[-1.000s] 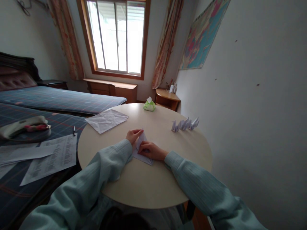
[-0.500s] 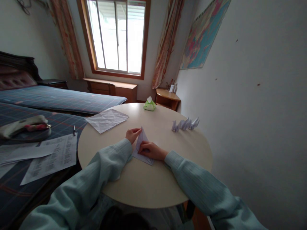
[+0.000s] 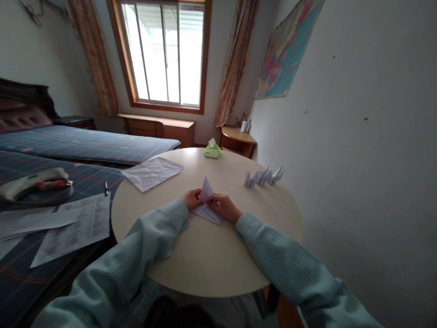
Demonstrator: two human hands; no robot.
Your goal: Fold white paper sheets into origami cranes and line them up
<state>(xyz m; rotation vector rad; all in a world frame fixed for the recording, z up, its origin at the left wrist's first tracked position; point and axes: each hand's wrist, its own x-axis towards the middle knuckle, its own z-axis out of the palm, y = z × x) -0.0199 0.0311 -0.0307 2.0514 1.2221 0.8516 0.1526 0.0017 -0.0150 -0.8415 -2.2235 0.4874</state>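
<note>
Paper [image 3: 206, 206] sits mid-table [image 3: 205, 269], half-folded with one point raised, left hand [image 3: 191, 199] and right hand [image 3: 223, 206] both pinching it at the base, so best align edges first, hold the base flat, then crease outward from centre.

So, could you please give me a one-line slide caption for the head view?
Both hands, left and right, pinch a folded white paper on a round table.
</note>
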